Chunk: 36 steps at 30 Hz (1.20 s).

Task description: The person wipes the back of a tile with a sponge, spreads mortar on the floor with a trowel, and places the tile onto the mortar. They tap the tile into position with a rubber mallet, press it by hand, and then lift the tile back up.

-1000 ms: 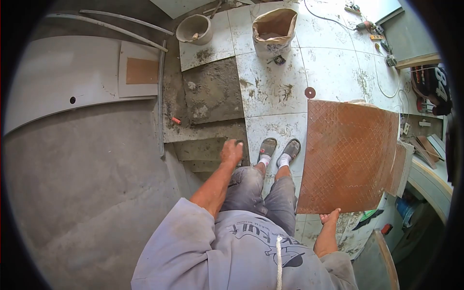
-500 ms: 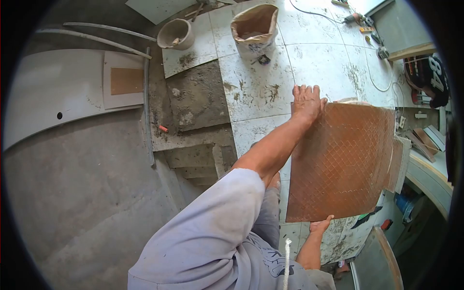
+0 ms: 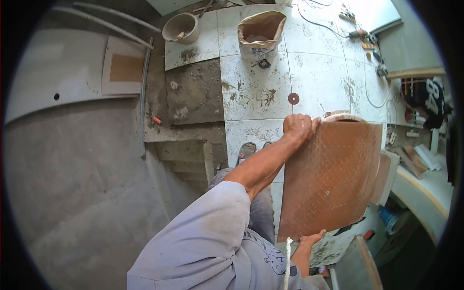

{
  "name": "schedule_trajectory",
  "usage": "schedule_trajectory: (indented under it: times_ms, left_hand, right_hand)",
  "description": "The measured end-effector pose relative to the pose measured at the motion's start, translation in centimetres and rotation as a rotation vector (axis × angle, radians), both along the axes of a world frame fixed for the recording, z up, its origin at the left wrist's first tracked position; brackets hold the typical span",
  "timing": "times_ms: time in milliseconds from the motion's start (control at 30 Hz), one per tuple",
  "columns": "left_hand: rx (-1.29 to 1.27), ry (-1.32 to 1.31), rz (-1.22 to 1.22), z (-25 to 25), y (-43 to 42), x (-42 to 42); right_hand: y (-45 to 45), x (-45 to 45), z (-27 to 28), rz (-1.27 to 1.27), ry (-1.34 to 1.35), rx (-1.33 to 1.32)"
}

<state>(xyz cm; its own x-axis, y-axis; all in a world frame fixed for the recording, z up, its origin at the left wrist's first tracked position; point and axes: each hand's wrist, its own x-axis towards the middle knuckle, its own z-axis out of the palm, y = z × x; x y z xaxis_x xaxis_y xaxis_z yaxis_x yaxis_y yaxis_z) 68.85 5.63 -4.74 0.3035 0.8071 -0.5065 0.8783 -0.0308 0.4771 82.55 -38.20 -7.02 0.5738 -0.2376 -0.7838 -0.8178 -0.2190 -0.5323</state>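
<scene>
A large reddish-brown tile (image 3: 333, 179) with a diamond-patterned face is held at the right of my body. My left hand (image 3: 299, 128) reaches across and grips its upper left corner, fingers folded over the edge. At the lower edge my right hand (image 3: 311, 238) supports the tile, its thumb side showing and its other fingers partly hidden underneath. Just beyond my left hand, a small dark red disc (image 3: 293, 98) with a central hole lies on the white tiled floor (image 3: 319, 72).
An open paper sack (image 3: 261, 36) and a bucket (image 3: 181, 29) stand ahead. A rough cement recess (image 3: 195, 94) lies left of my feet, with steps (image 3: 186, 159) below it. Power tools (image 3: 360, 35) and cables are at upper right. A curved counter (image 3: 420, 193) borders the right.
My left hand has come from the left side onto the tile's upper corner. The tile has shifted towards my body and tilted, with my right hand still at its lower edge.
</scene>
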Motion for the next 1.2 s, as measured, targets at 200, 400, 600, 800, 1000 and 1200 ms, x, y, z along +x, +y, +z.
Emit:
schedule_trajectory:
  times_ms: [200, 400, 600, 800, 1000, 1200]
  left_hand:
    - [-0.086, -0.053, 0.254, 2.9, -4.7, -4.9]
    - [-0.143, -0.060, 0.549, 5.9, -10.6, -14.8]
    - [-0.145, 0.030, 0.934, 5.9, -17.5, -24.5]
    - [-0.290, 0.098, 1.208, 6.4, -25.6, -34.8]
    - [-0.446, 0.249, 1.403, 7.7, -32.8, -43.1]
    - [-0.519, 0.305, 1.466, 9.3, -35.0, -47.1]
  right_hand:
    - [-0.9, 6.3, 6.5, 0.241, -0.009, -0.060]
    - [7.4, 8.3, 12.3, 0.551, -0.179, 0.023]
    - [19.1, 7.1, 13.0, 1.000, -0.278, 0.053]
    - [31.0, -2.2, 11.6, 1.798, -0.485, -0.203]
    - [34.4, -14.0, 6.6, 2.294, -0.616, -0.470]
    - [36.3, -21.8, 6.8, 2.445, -0.504, -0.502]
